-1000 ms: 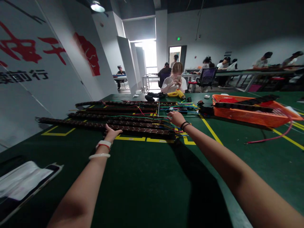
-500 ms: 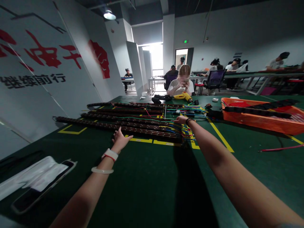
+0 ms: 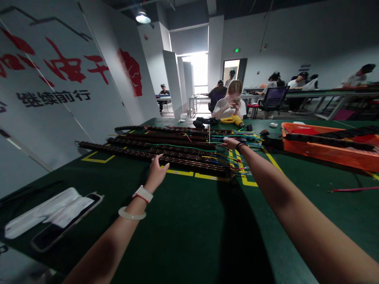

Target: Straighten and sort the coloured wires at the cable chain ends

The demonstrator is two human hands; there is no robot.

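Observation:
Several long dark strips (image 3: 154, 152) with coloured wires lie side by side across the green table (image 3: 183, 228). My left hand (image 3: 156, 170) reaches out with fingers stretched, its fingertips at the near edge of the closest strip, holding nothing. My right hand (image 3: 230, 143) is stretched far forward over the strips' right ends, at the bundle of coloured wires (image 3: 237, 161). Its fingers look extended toward the wires. I cannot see anything gripped in it.
An orange basket (image 3: 325, 152) with dark strips stands at the right. A phone and white paper (image 3: 56, 219) lie at the near left. A yellow tool (image 3: 233, 119) lies at the far edge, where a seated person (image 3: 231, 104) holds something. A red cable (image 3: 352, 189) trails on the right.
My left hand has drawn back slightly from the nearest strip and opened. My right hand has reached farther forward over the wire ends. The view has shifted left.

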